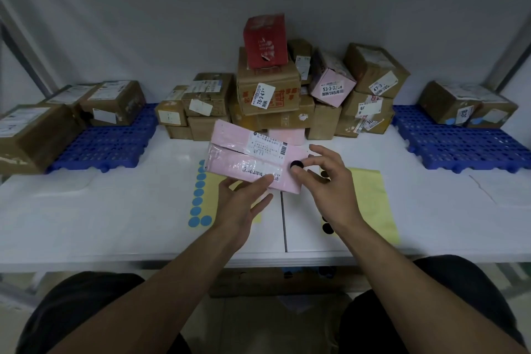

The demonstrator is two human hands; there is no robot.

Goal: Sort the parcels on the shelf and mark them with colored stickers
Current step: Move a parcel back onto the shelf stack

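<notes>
The left hand [244, 204] reaches in palm up. It holds a flat pink plastic-wrapped parcel [247, 152] by its near edge, with the thumb lying across the top and the fingers under it. The parcel is tilted and held just above the white shelf top [115, 210].

The right hand [324, 181] comes in from the right with the wrist bent. Its thumb and forefinger pinch a small black round sticker [296, 164] against the parcel's right end, and the other fingers fan out loosely.

A white shipping label [267, 148] on the parcel carries a barcode and small print too blurred to read.

Under the left hand lies a yellow backing sheet with blue round stickers [198, 195]. Under the right hand lies a yellow backing sheet with black round stickers [370, 198].

A pile of brown cardboard boxes [324, 121] stands behind, against the wall.
- A red carton [265, 40] stands on top of it.
- A white tag on the large brown box [267, 80] reads "78-3-43".
- A tilted pink box [330, 80] has a tag beginning "53-3-3".
- A tilted brown box at the right [373, 66] shows "47-3".

At either end of the shelf is a blue perforated plastic pallet, one on the left [106, 144] and one on the right [459, 141], each bearing brown labelled boxes.
</notes>
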